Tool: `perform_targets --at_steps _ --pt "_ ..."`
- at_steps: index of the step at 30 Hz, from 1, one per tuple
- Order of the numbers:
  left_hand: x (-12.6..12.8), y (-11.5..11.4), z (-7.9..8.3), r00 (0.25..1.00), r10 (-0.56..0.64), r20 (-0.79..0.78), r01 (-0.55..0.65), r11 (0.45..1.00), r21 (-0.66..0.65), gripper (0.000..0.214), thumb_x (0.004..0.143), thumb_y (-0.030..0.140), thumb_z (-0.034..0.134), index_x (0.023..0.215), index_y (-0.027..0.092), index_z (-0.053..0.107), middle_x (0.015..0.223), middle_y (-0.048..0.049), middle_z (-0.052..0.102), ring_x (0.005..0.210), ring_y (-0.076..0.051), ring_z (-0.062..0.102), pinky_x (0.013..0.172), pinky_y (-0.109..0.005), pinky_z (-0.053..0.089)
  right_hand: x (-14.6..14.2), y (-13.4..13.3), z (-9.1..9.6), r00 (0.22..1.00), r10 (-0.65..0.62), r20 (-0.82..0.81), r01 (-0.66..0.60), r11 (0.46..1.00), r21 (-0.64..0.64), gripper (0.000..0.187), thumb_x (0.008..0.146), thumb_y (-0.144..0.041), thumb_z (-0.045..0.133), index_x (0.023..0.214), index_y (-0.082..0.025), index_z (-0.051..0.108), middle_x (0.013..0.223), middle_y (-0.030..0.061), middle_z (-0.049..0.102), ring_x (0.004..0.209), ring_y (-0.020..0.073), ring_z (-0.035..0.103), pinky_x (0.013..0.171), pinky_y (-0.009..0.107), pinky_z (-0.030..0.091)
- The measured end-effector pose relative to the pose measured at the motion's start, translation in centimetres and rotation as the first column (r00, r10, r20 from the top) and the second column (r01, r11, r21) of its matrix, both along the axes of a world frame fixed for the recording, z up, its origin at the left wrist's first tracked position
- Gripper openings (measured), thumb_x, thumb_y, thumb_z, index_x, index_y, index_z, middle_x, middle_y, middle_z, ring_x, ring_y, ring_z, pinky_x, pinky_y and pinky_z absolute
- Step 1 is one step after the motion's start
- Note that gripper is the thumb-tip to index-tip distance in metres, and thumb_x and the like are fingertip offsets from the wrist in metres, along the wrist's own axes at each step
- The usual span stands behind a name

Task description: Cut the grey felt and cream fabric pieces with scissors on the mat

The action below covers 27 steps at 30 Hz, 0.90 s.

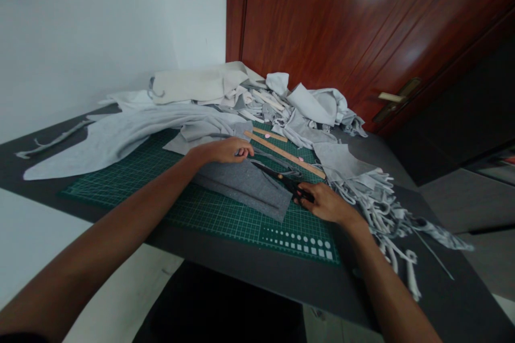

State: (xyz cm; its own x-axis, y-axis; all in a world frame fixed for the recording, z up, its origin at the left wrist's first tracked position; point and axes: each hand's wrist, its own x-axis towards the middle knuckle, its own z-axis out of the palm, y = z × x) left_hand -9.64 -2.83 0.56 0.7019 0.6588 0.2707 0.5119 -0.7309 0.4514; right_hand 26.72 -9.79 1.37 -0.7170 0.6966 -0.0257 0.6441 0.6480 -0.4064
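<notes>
In right hand [328,203], scissors [277,175], handles hidden

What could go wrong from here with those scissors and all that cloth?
The scissors point toward the left hand resting on the grey cloth ahead; a finger might get nicked. The wooden ruler lies close beside them and could snag the cut. Strips beside the right hand may slide off the table edge.
</notes>
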Motion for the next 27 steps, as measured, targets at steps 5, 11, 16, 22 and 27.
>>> perform_targets --at_steps 5,11,16,22,27 --pt "-0.11 0.04 -0.11 1.0 0.022 -0.001 -0.022 1.0 -0.02 0.022 0.086 0.023 0.059 0.102 0.015 0.07 0.085 -0.0051 0.068 0.075 -0.014 0.06 0.072 -0.024 0.045 0.05 0.18 -0.46 1.0 -0.025 -0.017 0.026 1.0 0.013 0.005 0.085 -0.023 0.057 0.083 -0.019 0.058 0.071 0.001 0.061 0.062 0.0141 0.054 0.059 0.027 0.034" --pt "-0.02 -0.12 -0.11 1.0 0.018 0.025 -0.017 0.999 -0.028 0.015 0.087 0.027 0.06 0.089 0.015 0.07 0.082 -0.0046 0.068 0.073 -0.013 0.059 0.07 -0.024 0.043 0.06 0.23 -0.65 0.999 -0.044 0.002 0.044 0.999 0.01 0.007 0.082 -0.022 0.059 0.08 -0.02 0.054 0.069 0.0008 0.059 0.06 0.0137 0.052 0.057 0.027 0.034" --pt "0.09 -0.07 -0.22 0.998 0.027 0.053 -0.024 0.998 -0.051 0.014 0.085 0.027 0.062 0.087 0.015 0.07 0.08 -0.0044 0.068 0.07 -0.013 0.058 0.068 -0.024 0.043 -0.18 0.13 -0.64 0.998 -0.062 0.016 0.062 0.998 0.014 0.008 0.083 -0.024 0.059 0.08 -0.02 0.053 0.07 0.0014 0.06 0.061 0.0141 0.052 0.057 0.027 0.034" --pt "0.07 -0.08 -0.28 0.995 0.068 0.067 -0.06 0.993 -0.102 0.015 0.084 0.029 0.064 0.087 0.016 0.071 0.08 -0.0034 0.069 0.07 -0.013 0.058 0.067 -0.024 0.041 -0.53 0.18 -0.72 0.997 -0.061 0.038 0.058 0.996 0.07 0.008 0.082 -0.026 0.059 0.081 -0.019 0.055 0.072 0.003 0.062 0.06 0.0148 0.051 0.057 0.027 0.033" --pt "-0.02 -0.13 -0.14 0.996 0.068 0.06 -0.061 0.991 -0.115 0.018 0.086 0.031 0.063 0.087 0.016 0.071 0.079 -0.0028 0.069 0.07 -0.013 0.058 0.067 -0.023 0.04 -0.74 0.13 -0.53 0.997 -0.067 0.039 0.063 0.995 0.081 0.009 0.083 -0.027 0.059 0.081 -0.019 0.056 0.072 0.0037 0.063 0.061 0.0148 0.052 0.057 0.027 0.033"
